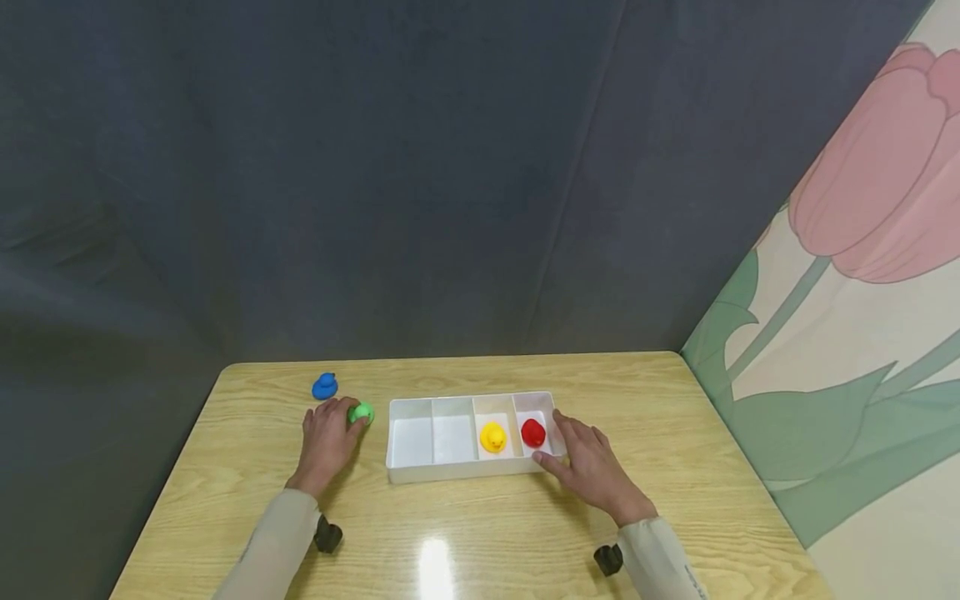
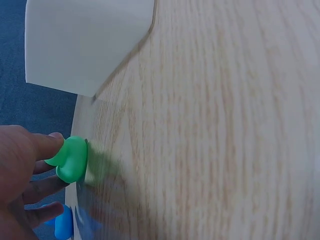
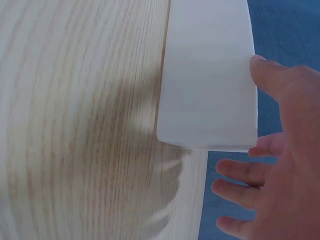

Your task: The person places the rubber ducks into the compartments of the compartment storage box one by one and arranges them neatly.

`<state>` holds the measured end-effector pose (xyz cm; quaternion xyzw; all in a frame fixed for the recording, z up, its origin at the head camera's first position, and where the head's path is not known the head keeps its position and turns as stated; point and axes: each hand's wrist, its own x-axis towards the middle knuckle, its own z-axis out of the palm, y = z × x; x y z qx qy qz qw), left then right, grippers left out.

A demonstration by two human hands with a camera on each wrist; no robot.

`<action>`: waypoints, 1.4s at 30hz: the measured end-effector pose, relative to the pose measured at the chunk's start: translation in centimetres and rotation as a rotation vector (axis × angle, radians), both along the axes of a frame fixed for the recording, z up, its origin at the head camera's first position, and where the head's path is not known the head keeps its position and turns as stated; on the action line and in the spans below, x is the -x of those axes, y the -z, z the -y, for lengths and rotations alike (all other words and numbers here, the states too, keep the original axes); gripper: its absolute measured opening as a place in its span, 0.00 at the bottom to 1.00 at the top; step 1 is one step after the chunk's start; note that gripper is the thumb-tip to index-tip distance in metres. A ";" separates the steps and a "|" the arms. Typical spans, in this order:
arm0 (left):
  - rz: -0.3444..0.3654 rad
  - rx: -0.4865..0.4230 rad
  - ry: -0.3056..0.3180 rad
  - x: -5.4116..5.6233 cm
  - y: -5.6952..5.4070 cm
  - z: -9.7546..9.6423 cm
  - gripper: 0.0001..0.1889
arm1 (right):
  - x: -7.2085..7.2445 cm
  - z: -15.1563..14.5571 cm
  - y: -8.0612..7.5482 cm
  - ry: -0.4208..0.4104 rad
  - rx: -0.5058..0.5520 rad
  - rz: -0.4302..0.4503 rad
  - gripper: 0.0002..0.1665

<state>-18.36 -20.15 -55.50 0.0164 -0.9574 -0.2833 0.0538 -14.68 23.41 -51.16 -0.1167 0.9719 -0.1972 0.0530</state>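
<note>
My left hand [image 1: 328, 442] pinches a small green toy duck [image 1: 363, 413] between thumb and fingers, left of the white tray [image 1: 453, 471]. The left wrist view shows the thumb on the upper part of the green duck [image 2: 75, 159], its base close over the wood. Just beyond that hand sits a blue toy duck [image 1: 325, 387]. With fingers spread and fairly straight, my right hand [image 1: 594, 467] rests at the tray's right end, the thumb on the front rim. A yellow duck [image 1: 492, 437] lies in the tray's third compartment from the left, and a red toy [image 1: 533, 433] in the rightmost one.
The tray stands near the middle of a light wooden table [image 1: 510, 533]. A dark curtain [image 1: 420, 183] hangs behind the table's far edge. On the right is a wall covering [image 1: 855, 400] with a tulip print. Dark wrist devices [image 1: 327, 534] sit at both sleeves.
</note>
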 end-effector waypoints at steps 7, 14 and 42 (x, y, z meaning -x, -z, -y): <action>0.014 -0.002 -0.003 0.1 -0.2 -0.1 0.19 | 0.0 0.0 -0.2 -0.002 0.009 0.007 0.52; 0.030 -0.025 -0.003 0.2 -0.6 0.1 0.19 | 0.0 -0.1 -0.1 -0.001 0.001 0.012 0.53; -0.031 -0.050 0.012 -0.1 -3.8 0.0 0.20 | -0.1 0.0 0.0 -0.007 0.018 -0.012 0.51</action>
